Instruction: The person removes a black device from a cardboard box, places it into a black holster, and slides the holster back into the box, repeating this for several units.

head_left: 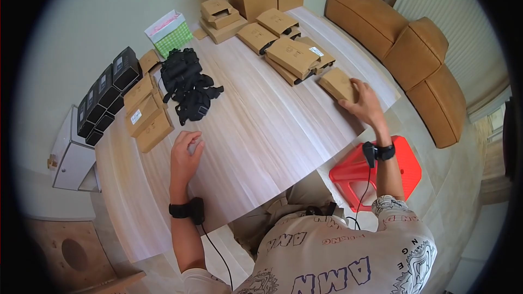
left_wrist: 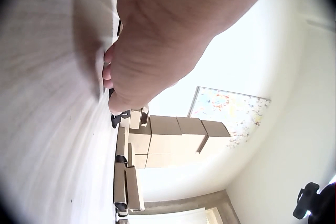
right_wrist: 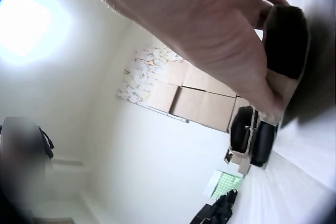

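At the table's right side my right hand (head_left: 366,104) grips a small flat brown cardboard box (head_left: 336,83), thumb on the near side and fingers over the far edge. In the right wrist view that box's open end (right_wrist: 286,43) looks dark inside. My left hand (head_left: 184,158) is low over the table near its front left, fingers loosely bent, holding nothing. Beyond the left hand lies a heap of black straps and pouches (head_left: 188,90). To its left are several flat cardboard boxes (head_left: 147,117). More flat cardboard boxes (head_left: 291,57) are piled just left of the gripped one.
Black boxes (head_left: 109,90) are stacked at the left edge, near a green checked bag (head_left: 170,32). Large cartons (head_left: 256,0) stand behind the wooden table (head_left: 245,136). A red stool (head_left: 403,171) is by the right arm; a brown sofa (head_left: 397,38) stands beyond.
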{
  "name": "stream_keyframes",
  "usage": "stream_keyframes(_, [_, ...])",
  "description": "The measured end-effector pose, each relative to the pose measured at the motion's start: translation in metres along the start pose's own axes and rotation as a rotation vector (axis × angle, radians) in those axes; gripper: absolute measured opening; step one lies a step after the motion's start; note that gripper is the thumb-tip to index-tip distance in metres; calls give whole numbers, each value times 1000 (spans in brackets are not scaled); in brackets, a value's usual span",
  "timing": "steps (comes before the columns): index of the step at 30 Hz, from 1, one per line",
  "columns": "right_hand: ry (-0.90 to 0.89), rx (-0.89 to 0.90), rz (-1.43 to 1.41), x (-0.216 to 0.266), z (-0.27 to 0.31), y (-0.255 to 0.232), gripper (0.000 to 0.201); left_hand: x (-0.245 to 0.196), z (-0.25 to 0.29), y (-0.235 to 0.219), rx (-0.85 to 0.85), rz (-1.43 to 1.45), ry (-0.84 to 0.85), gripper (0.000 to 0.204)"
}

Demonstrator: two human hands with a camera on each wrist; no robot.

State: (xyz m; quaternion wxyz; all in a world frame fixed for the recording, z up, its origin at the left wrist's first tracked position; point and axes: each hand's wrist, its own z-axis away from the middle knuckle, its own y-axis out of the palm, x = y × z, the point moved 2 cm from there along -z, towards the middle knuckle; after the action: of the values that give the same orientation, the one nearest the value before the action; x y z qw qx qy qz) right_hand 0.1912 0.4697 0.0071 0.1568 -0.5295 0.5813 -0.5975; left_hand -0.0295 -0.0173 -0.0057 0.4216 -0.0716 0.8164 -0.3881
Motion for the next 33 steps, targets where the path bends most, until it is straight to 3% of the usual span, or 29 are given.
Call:
stream_keyframes(3, [-17, -39, 68, 16, -10, 12, 82, 1, 1, 0, 3, 6, -20, 25])
stream_keyframes(5, [-122, -187, 77, 23, -21, 15, 81, 2, 1, 0, -2, 6, -20, 25])
stream_keyframes(10, [-279, -147, -73, 82, -73, 23, 87, 3, 0, 1, -4, -1, -5, 25])
stream_keyframes(12, [-325, -163, 172, 99, -91, 46, 89, 3, 1, 0, 1, 25, -16, 24])
stream_keyframes(14, [-352, -143, 179, 111, -101, 50, 90, 6, 1, 1, -12, 17, 4, 24])
stream_keyframes(16, [-204, 75, 149, 120, -110, 45, 88, 12, 6, -1, -40, -7, -2, 25])
stream_keyframes(18, [-285, 21, 106, 129, -97, 46, 86, 16, 7, 3, 6, 67, -1, 41])
stream_keyframes(19, [-415, 31, -17, 137, -86, 43, 85, 11, 8, 2, -15, 53, -26, 41])
stream_keyframes(20, [-540, 40, -143, 147, -75, 40, 84, -1, 7, 1, -17, 92, -30, 54])
stream_keyframes(21, [-661, 134, -197, 165, -63, 40, 84, -12, 5, -1, -18, 131, -28, 67])
stream_keyframes(22, [-778, 228, -249, 184, -51, 44, 84, -20, 6, -2, -30, 119, -42, 67])
stream_keyframes(24, [-887, 427, -305, 221, -29, 66, 86, -36, 7, -3, -33, 37, 128, 89])
stream_keyframes(25, [-901, 431, -311, 237, -22, 76, 86, -36, 8, -3, -42, 27, 120, 89])
stream_keyframes(27, [-1064, 563, -379, 259, -10, 98, 79, -37, 11, 1, 97, -75, 170, 100])
stream_keyframes(30, [-1004, 458, -532, 264, -23, 117, 64, -16, 15, 4, 137, -203, 141, 106])
stream_keyframes(31, [-826, 418, -633, 262, -29, 114, 40, -13, 16, 2, 132, -207, 131, 106])
stream_keyframes(32, [-833, 428, -637, 260, -33, 116, 40, -10, 17, 0, 117, -255, 101, 107])
stream_keyframes(33, [-661, 534, -566, 254, -40, 121, 32, -10, 18, -3, 105, -302, 73, 108])
